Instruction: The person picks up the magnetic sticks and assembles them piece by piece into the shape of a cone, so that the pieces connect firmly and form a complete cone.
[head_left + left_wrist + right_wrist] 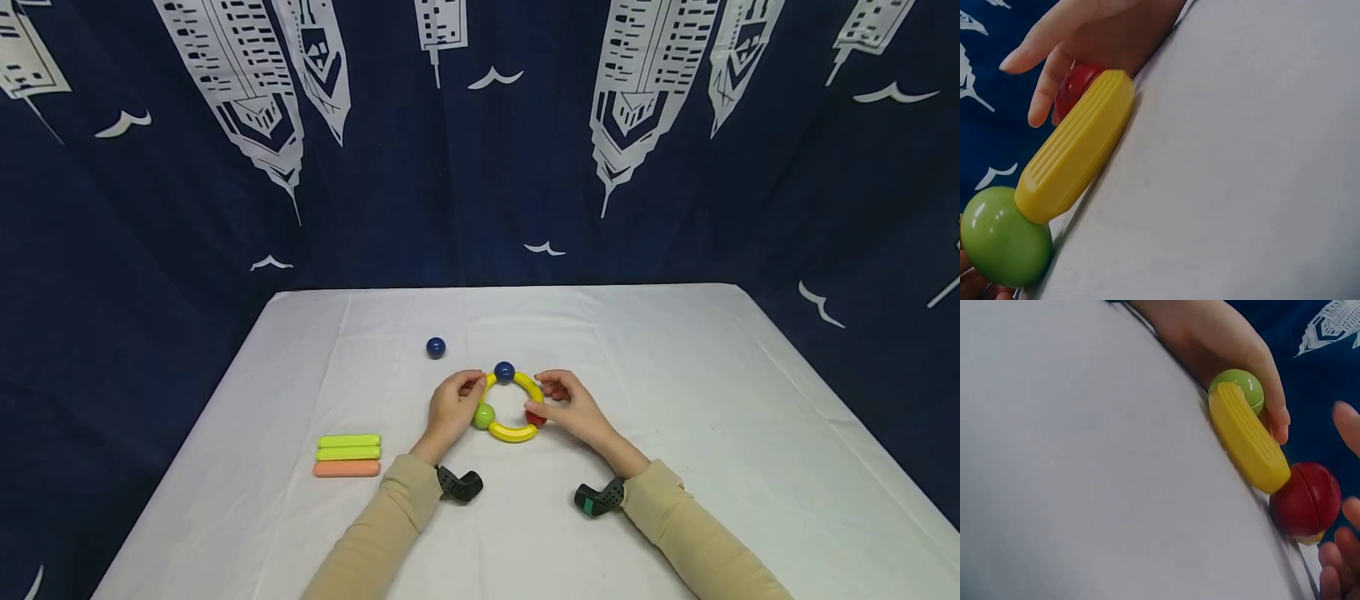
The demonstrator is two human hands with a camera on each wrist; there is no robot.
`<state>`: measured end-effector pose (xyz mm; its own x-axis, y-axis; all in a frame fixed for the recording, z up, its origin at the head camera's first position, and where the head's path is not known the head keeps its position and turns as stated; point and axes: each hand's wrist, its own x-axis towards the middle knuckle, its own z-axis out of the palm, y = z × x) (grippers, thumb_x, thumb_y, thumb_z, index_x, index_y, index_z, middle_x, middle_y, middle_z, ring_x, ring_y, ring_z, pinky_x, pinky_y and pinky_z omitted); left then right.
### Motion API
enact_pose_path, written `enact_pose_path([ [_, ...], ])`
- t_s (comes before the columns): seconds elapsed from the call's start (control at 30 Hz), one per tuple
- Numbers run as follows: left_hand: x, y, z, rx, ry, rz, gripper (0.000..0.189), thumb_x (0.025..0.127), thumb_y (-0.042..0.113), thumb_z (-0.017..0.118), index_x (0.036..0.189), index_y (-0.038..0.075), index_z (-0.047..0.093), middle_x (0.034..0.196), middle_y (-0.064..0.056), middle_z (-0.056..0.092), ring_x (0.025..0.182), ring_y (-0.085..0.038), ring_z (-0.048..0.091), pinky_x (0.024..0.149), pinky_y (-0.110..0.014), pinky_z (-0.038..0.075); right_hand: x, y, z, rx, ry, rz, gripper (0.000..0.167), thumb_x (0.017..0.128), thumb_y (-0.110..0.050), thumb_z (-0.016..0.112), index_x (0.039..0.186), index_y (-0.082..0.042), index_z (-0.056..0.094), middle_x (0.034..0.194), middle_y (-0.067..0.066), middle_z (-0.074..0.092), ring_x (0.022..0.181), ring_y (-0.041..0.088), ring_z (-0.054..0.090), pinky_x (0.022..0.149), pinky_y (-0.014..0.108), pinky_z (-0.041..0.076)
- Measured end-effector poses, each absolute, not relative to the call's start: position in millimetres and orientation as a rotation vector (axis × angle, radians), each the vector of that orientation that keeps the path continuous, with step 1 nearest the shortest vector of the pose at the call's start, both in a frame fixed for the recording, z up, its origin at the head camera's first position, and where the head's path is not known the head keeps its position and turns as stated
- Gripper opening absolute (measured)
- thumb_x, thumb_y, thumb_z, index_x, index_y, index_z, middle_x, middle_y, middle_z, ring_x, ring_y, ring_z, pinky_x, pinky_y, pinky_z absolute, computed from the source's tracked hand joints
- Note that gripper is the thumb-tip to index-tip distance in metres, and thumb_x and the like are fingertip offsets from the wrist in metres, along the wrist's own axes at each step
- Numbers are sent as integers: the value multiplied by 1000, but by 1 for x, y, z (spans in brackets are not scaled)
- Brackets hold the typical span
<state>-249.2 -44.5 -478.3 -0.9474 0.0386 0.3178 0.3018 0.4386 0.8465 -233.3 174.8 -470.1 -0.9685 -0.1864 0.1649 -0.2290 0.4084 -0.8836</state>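
Note:
On the white table lies a ring of yellow curved bars (513,433) joined by balls. A blue ball (505,372) sits at its far side, a green ball (483,416) at the left and a red ball (1305,499) at the right. My left hand (454,407) is at the ring's left side, its fingertips and thumb pinching the left yellow curved bar, which it mostly covers. My right hand (576,408) is at the right side with thumb and fingers spread apart. Its thumb overlaps the red ball in the head view.
A loose blue ball (436,347) lies beyond my left hand. To the left are two lime-green sticks (348,447) and an orange stick (347,469), side by side. A dark blue patterned cloth (465,183) hangs behind the table (675,333).

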Motion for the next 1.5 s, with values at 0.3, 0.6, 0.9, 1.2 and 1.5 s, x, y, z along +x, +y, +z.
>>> enact_pose_path([
  [0.3,-226,-44,-480,-323,-2286,-1540,18,79,19,75,91,6,71,104,-3,57,95,-20,48,76,-29,41,-212,178,-452,702,-2631,1592,47,73,-7,80,116,3,62,105,16,54,95,30,52,83,36,44],
  [0.6,-204,-50,-481,-509,-2509,-1447,48,65,32,86,105,12,67,115,-3,49,107,-21,42,87,-37,41,-228,189,-480,798,-2597,1544,53,68,-16,85,116,-8,64,104,3,54,94,16,52,83,26,44],
  [0.9,-203,-52,-481,-528,-2517,-1339,46,67,21,85,108,14,65,114,-4,51,103,-19,45,81,-29,43,-222,182,-472,732,-2600,1435,48,67,-12,85,110,-5,65,101,5,56,89,18,52,78,27,45],
  [1.2,-203,-66,-475,-559,-2460,-1371,49,70,19,83,113,9,62,119,-6,52,104,-22,48,81,-32,46,-211,175,-458,718,-2566,1421,44,69,-8,83,107,1,65,99,11,57,86,25,53,75,30,46],
  [1.5,-200,-150,-437,-588,-2385,-1611,30,80,15,75,107,6,65,107,-9,62,96,-23,58,80,-37,50,-226,184,-481,704,-2575,1440,45,69,-22,85,109,-11,67,100,0,57,88,15,53,77,24,45],
])
